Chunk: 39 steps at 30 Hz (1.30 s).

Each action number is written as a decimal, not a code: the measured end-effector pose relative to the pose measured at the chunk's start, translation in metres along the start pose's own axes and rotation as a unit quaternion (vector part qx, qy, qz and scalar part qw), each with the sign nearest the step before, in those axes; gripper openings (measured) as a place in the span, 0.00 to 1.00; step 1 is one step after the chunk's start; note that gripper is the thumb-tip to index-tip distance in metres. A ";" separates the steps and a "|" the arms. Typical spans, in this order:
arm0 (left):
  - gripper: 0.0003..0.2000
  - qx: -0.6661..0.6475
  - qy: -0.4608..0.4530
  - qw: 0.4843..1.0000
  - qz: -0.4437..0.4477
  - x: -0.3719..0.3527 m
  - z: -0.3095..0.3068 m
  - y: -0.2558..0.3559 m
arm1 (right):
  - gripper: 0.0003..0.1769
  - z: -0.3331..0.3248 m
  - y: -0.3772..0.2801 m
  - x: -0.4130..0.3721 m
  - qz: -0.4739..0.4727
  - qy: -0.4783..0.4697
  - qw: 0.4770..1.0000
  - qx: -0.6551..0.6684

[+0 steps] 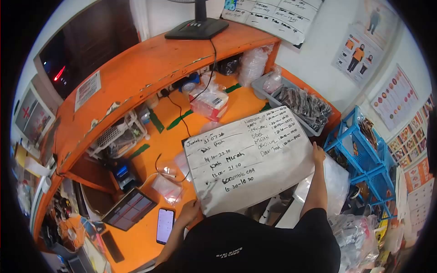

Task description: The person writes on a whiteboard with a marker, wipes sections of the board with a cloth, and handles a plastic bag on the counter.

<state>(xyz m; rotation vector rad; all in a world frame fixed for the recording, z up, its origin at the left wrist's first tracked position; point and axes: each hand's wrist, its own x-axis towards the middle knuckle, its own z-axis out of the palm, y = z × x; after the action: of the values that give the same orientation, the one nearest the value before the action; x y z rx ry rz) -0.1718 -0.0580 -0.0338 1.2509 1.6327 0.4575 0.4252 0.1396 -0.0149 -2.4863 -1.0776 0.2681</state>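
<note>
A whiteboard (pixel 246 164) with handwritten dates, words and times lies tilted in front of my body, over the orange desk. My right hand (pixel 318 154) grips its right edge, fingers wrapped round near the corner. At the board's lower left corner is my left hand (pixel 190 211), its fingers closed at the edge; how much of the board it holds is partly hidden. Left of that hand, a phone (pixel 165 225) with a lit screen lies on the orange desk (pixel 136 242).
A tablet (pixel 130 208) stands left of the phone. Behind the board are a red and white box (pixel 210 103) and a grey bin (pixel 309 107) of wrapped packets. Blue stacked racks (pixel 364 150) stand right, above plastic bags (pixel 353 241). A black cable hangs from the upper shelf (pixel 136 59).
</note>
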 end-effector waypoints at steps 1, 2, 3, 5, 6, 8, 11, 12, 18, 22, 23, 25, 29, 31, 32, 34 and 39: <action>0.23 0.036 0.002 0.999 0.036 0.000 0.000 0.003 | 0.36 0.009 0.002 0.005 -0.007 0.019 1.000 0.007; 0.21 0.015 -0.026 1.000 -0.007 0.002 -0.001 0.007 | 0.33 0.016 0.007 0.010 -0.015 0.037 0.999 0.012; 0.21 0.020 -0.028 0.999 -0.005 -0.002 -0.005 0.017 | 0.33 0.014 0.002 0.002 -0.010 0.038 0.999 0.014; 0.19 0.022 -0.050 0.997 -0.047 -0.009 -0.016 0.039 | 0.26 0.008 -0.025 -0.030 -0.063 0.175 0.982 0.006; 0.19 0.029 -0.055 0.997 -0.042 -0.004 -0.017 0.033 | 0.18 0.011 -0.030 -0.038 -0.118 0.221 0.968 0.035; 0.16 0.050 0.103 0.981 0.158 0.010 -0.013 0.015 | 0.14 0.015 -0.038 -0.075 -0.246 0.215 0.932 0.156; 0.12 -0.031 0.124 0.961 0.247 0.002 -0.009 0.056 | 0.17 0.032 -0.059 -0.174 -0.262 0.113 0.931 0.227; 0.12 -0.116 0.074 0.972 0.192 0.010 -0.002 0.054 | 0.17 0.068 -0.046 -0.195 -0.325 0.108 0.901 0.265; 0.12 -0.058 -0.225 0.927 0.296 0.016 0.045 0.107 | 0.26 -0.019 -0.085 -0.365 -0.256 -0.334 0.830 0.365; 0.19 0.136 -0.326 0.809 0.470 -0.002 0.070 0.129 | 0.29 -0.055 -0.063 -0.418 -0.119 -0.251 0.804 0.525; 0.19 0.130 -0.366 0.804 0.451 -0.003 0.078 0.133 | 0.29 -0.048 -0.052 -0.422 -0.107 -0.223 0.811 0.531; 0.20 0.132 -0.412 0.774 0.463 -0.012 0.093 0.143 | 0.28 -0.035 -0.033 -0.424 -0.110 -0.143 0.857 0.483; 0.20 0.131 -0.490 0.733 0.453 -0.030 0.118 0.148 | 0.25 -0.031 -0.004 -0.448 -0.072 -0.077 0.877 0.469; 0.21 0.135 -0.514 0.725 0.438 -0.030 0.135 0.142 | 0.25 -0.049 -0.004 -0.463 -0.047 -0.058 0.884 0.462; 0.16 0.094 -0.520 0.724 0.444 -0.027 0.152 0.136 | 0.25 -0.057 -0.003 -0.469 -0.030 -0.050 0.888 0.456; 0.13 0.054 -0.516 0.731 0.443 -0.035 0.154 0.138 | 0.24 -0.055 0.005 -0.471 -0.015 -0.030 0.895 0.446; 0.15 0.130 -0.496 0.727 0.456 -0.055 0.119 0.159 | 0.20 -0.034 -0.005 -0.465 0.013 -0.060 0.886 0.459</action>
<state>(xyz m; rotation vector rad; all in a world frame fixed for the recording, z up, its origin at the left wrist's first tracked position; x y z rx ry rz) 0.0099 -0.0741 0.0618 1.9970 0.0792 0.0461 0.1168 -0.2077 0.0230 -1.6315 -0.7041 0.7499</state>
